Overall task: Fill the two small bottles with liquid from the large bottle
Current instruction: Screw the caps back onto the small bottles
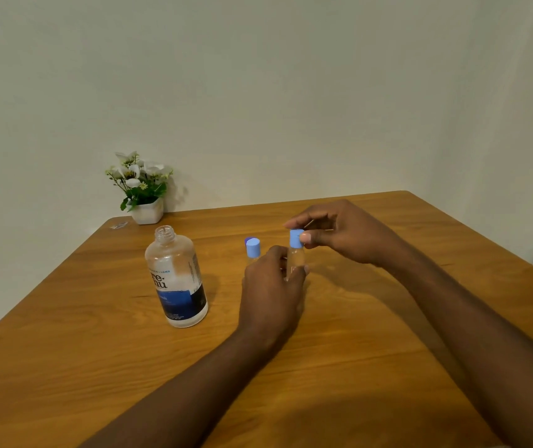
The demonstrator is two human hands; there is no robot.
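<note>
Large bottle [176, 276] stands upright at left on the wooden table [65, 350], cap off, neck open, clear of both hands. Behind it, against the wall, a small potted flower [142, 189]. Next right: first small bottle [253, 250], blue cap on, upright, partly hidden behind the left hand [271, 286]. That hand is wrapped round the body of the second small bottle [296, 257], fingers closed on it, steadying it on the table. Right hand [339, 234] sits above and to the right, thumb and fingertips pinched on its blue cap [296, 238]. Bottle's long axis is vertical, so the cap lies directly over the left-hand grip; twisting happens about that axis. Judged: capping or uncapping, cannot tell which. Liquid level in either small bottle not readable. Large bottle is nearer the left hand for any pour.
</note>
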